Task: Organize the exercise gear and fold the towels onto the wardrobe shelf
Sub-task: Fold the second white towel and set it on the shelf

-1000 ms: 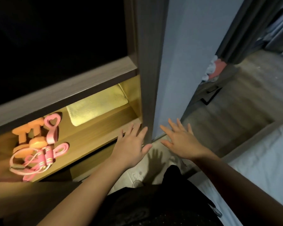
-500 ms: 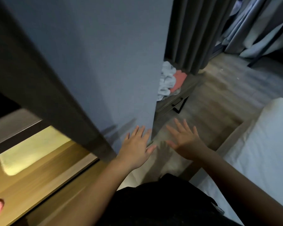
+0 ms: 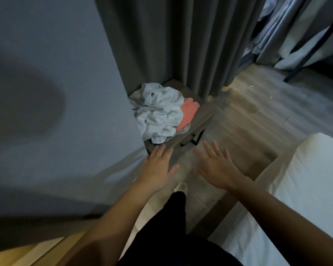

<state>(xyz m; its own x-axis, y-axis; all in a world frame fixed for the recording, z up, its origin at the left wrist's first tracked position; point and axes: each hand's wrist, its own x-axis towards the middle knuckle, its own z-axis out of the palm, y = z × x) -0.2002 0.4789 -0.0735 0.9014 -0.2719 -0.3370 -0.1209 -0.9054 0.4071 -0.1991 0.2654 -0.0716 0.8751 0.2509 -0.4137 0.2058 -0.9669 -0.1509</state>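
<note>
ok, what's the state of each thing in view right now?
Crumpled white towel: unfolded, heaped on low grey wooden table.
Coral-pink towel: unfolded, touching the white towel.
Left hand: open, holding nothing.
Right hand: open, holding nothing.
Dark grey curtain: hanging closed.

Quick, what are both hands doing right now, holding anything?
Left hand: open, fingers spread, holding nothing.
Right hand: open, fingers spread, holding nothing.
</note>
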